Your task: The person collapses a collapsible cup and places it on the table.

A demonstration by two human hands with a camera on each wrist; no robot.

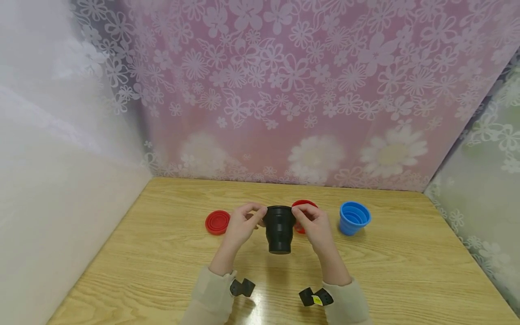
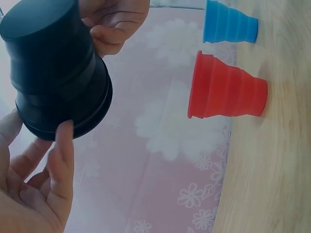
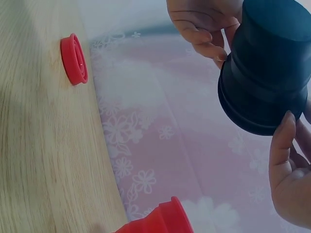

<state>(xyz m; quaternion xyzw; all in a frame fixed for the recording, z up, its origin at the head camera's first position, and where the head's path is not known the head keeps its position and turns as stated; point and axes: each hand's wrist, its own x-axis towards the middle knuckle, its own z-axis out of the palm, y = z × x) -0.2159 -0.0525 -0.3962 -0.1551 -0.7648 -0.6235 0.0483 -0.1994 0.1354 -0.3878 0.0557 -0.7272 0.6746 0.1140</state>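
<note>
A black collapsible cup [image 1: 280,231] is held up above the table, wide rim at the top and narrow base pointing down. My left hand [image 1: 244,225] pinches its rim on the left side between thumb and fingers. On the opposite side my right hand [image 1: 314,223] pinches the same rim. The cup's ringed wall looks extended in both wrist views, where the black cup [image 2: 56,73] appears with its base toward the camera. Behind the right hand stands a red collapsible cup [image 2: 227,87], partly hidden in the head view.
A flattened red collapsible cup [image 1: 217,222] lies on the wooden table [image 1: 162,271], left of the left hand. To the right, a blue collapsible cup [image 1: 354,218] stands upright and extended. Floral curtains [image 1: 284,113] enclose the table at the back and sides.
</note>
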